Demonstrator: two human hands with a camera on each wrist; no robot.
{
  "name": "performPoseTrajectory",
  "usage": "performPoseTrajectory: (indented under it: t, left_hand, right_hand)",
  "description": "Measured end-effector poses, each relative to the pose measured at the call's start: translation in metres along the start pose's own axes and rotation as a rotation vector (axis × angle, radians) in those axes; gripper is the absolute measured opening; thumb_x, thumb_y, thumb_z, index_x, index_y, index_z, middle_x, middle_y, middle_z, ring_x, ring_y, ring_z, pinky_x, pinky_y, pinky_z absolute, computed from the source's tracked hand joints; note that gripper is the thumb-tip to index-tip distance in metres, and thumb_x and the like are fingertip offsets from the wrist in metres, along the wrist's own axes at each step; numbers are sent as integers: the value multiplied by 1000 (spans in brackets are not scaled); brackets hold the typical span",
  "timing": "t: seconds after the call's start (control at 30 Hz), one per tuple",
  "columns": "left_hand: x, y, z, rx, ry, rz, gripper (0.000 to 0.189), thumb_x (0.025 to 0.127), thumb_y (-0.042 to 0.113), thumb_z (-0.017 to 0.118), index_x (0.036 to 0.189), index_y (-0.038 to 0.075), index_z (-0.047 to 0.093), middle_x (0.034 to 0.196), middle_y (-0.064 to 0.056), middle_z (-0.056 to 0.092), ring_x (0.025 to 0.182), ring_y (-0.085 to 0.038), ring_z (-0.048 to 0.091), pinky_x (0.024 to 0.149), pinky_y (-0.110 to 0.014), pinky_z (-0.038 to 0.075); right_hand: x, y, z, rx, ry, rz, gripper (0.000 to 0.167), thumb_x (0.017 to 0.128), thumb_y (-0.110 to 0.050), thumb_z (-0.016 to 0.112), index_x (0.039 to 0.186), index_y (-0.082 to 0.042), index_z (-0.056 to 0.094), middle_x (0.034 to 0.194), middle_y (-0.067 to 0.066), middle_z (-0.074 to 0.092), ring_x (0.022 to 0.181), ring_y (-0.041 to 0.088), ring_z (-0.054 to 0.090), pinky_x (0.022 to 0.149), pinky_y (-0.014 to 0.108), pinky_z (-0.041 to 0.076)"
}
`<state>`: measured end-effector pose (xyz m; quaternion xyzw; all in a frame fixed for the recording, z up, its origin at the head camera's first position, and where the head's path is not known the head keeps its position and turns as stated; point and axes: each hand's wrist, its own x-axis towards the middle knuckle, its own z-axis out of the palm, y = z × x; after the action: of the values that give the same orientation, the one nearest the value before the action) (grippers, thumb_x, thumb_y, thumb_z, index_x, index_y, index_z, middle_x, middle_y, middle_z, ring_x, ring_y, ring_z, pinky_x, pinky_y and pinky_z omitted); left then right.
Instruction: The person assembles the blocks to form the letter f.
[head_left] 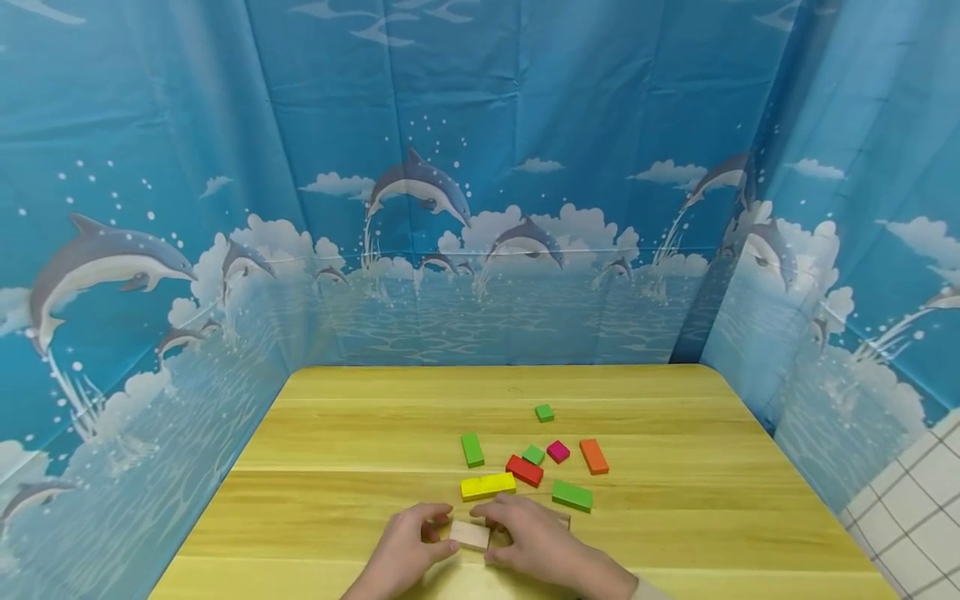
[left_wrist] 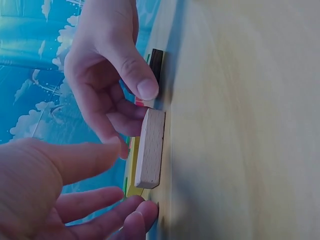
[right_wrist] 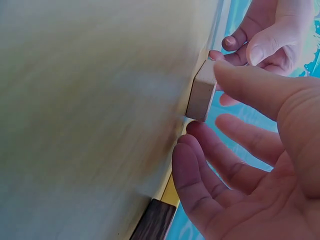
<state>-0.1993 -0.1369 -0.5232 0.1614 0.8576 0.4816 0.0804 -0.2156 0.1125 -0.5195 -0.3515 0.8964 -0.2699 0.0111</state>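
A plain wooden block [head_left: 470, 535] lies on the table near its front edge, between my two hands. My left hand [head_left: 408, 542] is at its left end, thumb and fingers spread apart. At the other end is my right hand [head_left: 528, 537], its fingers loosely bent and the thumb close to the block. In the right wrist view, the thumb [right_wrist: 250, 87] overlaps the wooden block [right_wrist: 201, 92], so contact is hard to tell. A dark brown block [right_wrist: 154, 220] sits beside the right hand, mostly hidden by it in the head view.
Beyond the hands lie a yellow block [head_left: 488, 487], a red block [head_left: 524, 471], an orange block [head_left: 594, 457], a magenta cube [head_left: 558, 452] and several green blocks, one [head_left: 572, 496] right of the right hand. A dolphin-print curtain [head_left: 495, 317] surrounds the wooden table [head_left: 315, 467].
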Motion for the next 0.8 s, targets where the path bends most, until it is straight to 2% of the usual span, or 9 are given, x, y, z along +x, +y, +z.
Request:
performPoseTrajectory:
  t: [0.13, 0.43, 0.8]
  left_hand:
    - [2, 1, 1, -10, -10, 11, 49, 85, 16, 80, 126, -7, 64, 112, -11, 68, 86, -17, 57, 74, -27, 54]
    - [10, 3, 4, -52, -25, 26, 39, 85, 4, 79, 121, -7, 68, 105, -8, 70, 82, -13, 61, 71, -25, 54]
    - [17, 7, 14, -108, -54, -3, 22, 87, 4, 77, 108, 3, 77, 101, -4, 74, 85, -16, 65, 71, -29, 56]
  right_hand:
    - [3, -2, 1, 5, -20, 19, 48, 82, -27, 86, 127, -19, 71, 96, -18, 60, 82, -1, 54, 70, 20, 46]
    - [5, -2, 2, 14, -8, 37, 34, 80, -17, 85, 113, -23, 76, 82, -18, 57, 72, 0, 51, 63, 19, 44]
    - [1, -2, 0, 73, -51, 49, 53, 78, -17, 89, 127, -14, 71, 70, -19, 55, 61, -3, 47, 57, 17, 43]
